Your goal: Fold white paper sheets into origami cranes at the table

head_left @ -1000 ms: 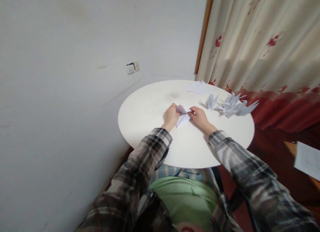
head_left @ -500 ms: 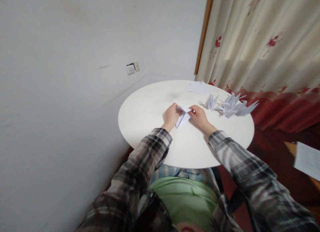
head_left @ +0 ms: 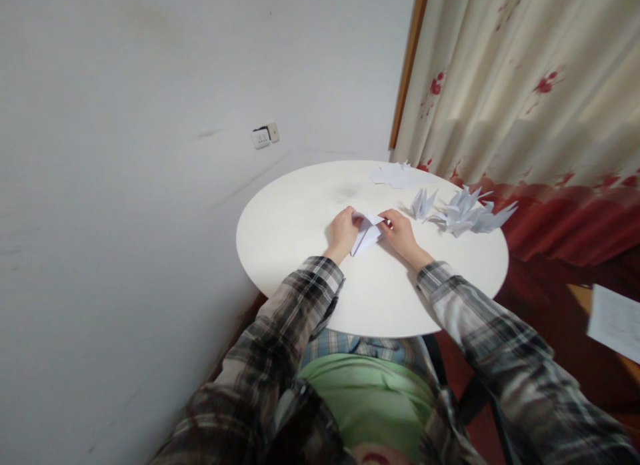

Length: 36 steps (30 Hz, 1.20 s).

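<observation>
A piece of folded white paper (head_left: 367, 234) is held between my two hands over the middle of the round white table. My left hand (head_left: 343, 231) pinches its left edge, fingers closed. On the opposite edge, my right hand (head_left: 399, 234) grips the paper between thumb and fingers. The upper flap spans from hand to hand, and a pointed lower part hangs toward me. My fingertips partly hide both edges. Just beyond my right hand stands a folded paper crane (head_left: 423, 203).
More paper cranes (head_left: 463, 211) cluster at the table's right side. Flat paper sheets (head_left: 395, 176) lie at the far edge of the white table (head_left: 290, 251). A wall with a socket (head_left: 261, 139) rises on the left, a curtain (head_left: 525, 105) on the right. A printed sheet (head_left: 617, 321) lies lower right.
Both hands stay almost in place on the paper. Its upper flap has shifted slightly between my fingers; the rest looks the same.
</observation>
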Each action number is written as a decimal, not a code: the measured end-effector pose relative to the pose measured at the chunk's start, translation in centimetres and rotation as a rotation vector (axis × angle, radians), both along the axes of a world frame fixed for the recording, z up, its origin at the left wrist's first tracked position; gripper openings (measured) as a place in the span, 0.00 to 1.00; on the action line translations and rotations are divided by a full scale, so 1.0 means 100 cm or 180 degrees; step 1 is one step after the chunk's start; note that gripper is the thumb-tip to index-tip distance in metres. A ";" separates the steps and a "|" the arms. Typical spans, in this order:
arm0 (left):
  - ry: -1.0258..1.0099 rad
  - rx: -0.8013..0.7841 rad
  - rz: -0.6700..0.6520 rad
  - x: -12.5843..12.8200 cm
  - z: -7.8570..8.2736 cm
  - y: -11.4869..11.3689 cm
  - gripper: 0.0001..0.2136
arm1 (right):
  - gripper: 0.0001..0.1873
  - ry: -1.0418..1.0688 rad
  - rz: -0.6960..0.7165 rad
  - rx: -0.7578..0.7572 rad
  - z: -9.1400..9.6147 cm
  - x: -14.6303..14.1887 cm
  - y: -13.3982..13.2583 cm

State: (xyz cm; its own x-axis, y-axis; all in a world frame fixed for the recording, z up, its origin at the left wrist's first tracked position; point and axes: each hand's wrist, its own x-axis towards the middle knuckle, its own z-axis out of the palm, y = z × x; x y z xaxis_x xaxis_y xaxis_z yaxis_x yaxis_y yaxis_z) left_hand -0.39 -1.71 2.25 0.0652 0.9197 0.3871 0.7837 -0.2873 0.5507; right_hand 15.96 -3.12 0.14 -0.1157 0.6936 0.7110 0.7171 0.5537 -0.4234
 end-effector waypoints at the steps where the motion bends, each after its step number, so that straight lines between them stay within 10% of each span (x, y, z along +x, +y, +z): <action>1: -0.0019 -0.0020 0.0036 0.000 0.000 0.000 0.05 | 0.07 -0.0007 -0.0003 -0.0005 0.000 0.000 0.000; 36: -0.0052 -0.0146 -0.0022 0.001 0.006 -0.006 0.06 | 0.07 0.0008 -0.0007 -0.0117 0.001 0.000 -0.001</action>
